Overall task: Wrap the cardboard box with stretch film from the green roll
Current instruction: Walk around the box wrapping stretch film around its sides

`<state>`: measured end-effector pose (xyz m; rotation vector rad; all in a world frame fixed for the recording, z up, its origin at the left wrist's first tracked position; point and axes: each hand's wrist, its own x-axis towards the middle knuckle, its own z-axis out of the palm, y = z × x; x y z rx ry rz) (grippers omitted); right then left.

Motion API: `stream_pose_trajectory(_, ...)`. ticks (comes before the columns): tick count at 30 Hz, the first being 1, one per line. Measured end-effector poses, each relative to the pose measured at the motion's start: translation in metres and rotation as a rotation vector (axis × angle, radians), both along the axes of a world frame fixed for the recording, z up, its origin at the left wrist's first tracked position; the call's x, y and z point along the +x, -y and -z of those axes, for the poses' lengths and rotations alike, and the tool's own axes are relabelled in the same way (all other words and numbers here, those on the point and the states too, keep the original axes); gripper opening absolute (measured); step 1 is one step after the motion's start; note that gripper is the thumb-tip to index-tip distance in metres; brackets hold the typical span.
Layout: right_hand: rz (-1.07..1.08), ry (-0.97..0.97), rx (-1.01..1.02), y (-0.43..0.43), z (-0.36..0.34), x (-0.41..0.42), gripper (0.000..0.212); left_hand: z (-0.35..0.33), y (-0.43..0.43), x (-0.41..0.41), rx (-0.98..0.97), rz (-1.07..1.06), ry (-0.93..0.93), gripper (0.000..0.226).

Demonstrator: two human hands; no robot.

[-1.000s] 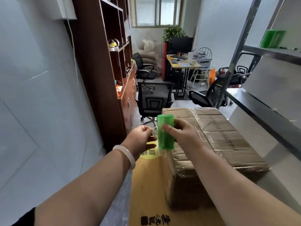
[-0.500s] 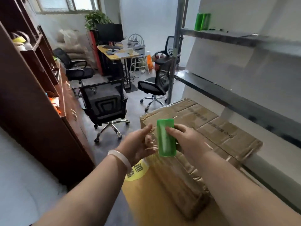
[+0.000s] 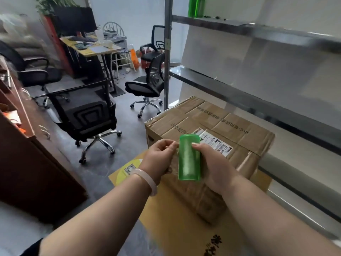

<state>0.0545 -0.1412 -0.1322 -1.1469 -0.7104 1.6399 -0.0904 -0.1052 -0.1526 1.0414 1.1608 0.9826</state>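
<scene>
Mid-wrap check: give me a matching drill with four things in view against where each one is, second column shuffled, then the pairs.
Things
1. green roll
2. cardboard box
3. bracelet
4. spare green rolls

Places
A. on the top shelf of the metal rack
B. upright in the right hand
C. on the wrist of the left hand, which pinches the film
D. on the yellow sheet, with a white label on top

Pairs: 1-B, 2-D, 3-C, 4-A
</scene>
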Motion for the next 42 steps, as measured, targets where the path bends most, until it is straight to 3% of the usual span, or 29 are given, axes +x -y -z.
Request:
stream_pose_trajectory(4,0.044,-0.055,-0.052,0.006,0.013,0.004,0.059,-0.004,0.004,0.003,-0.003,0.013,-0.042,0.021)
stream_pose_trajectory(6,0.058,-0.075,-0.040,0.009,0.015,0.004,0.062,-0.004,0.001,0.004,0.000,0.048,-0.045,0.021)
stream_pose_trajectory(10,0.046,0.120,-0.007,0.015,0.016,-0.005,0.071,0.002,-0.011,-0.002,0.003,0.127,-0.045,0.020)
stream_pose_trajectory(16,0.168,0.342,0.015,0.015,0.032,-0.041,0.057,0.026,-0.041,-0.039,0.017,0.262,-0.107,0.017)
stream_pose_trajectory(18,0.191,0.371,-0.005,0.013,0.044,-0.057,0.062,0.034,-0.053,-0.057,0.052,0.320,-0.158,0.015)
stream_pose_trajectory(23,0.247,0.283,-0.064,-0.002,0.071,-0.094,0.062,0.068,-0.083,-0.097,0.070,0.384,-0.233,0.015)
stream_pose_trajectory(27,0.334,0.032,-0.138,-0.008,0.089,-0.107,0.079,0.084,-0.107,-0.113,0.032,0.430,-0.236,0.017)
stream_pose_trajectory(30,0.396,-0.032,-0.176,-0.009,0.098,-0.117,0.082,0.088,-0.118,-0.117,0.047,0.501,-0.255,0.015)
stream_pose_trajectory(35,0.494,0.084,-0.156,-0.012,0.098,-0.134,0.063,0.089,-0.126,-0.123,0.059,0.568,-0.267,0.015)
stream_pose_trajectory(42,0.515,0.224,-0.120,-0.017,0.091,-0.142,0.069,0.083,-0.145,-0.130,-0.156,0.723,-0.304,0.021)
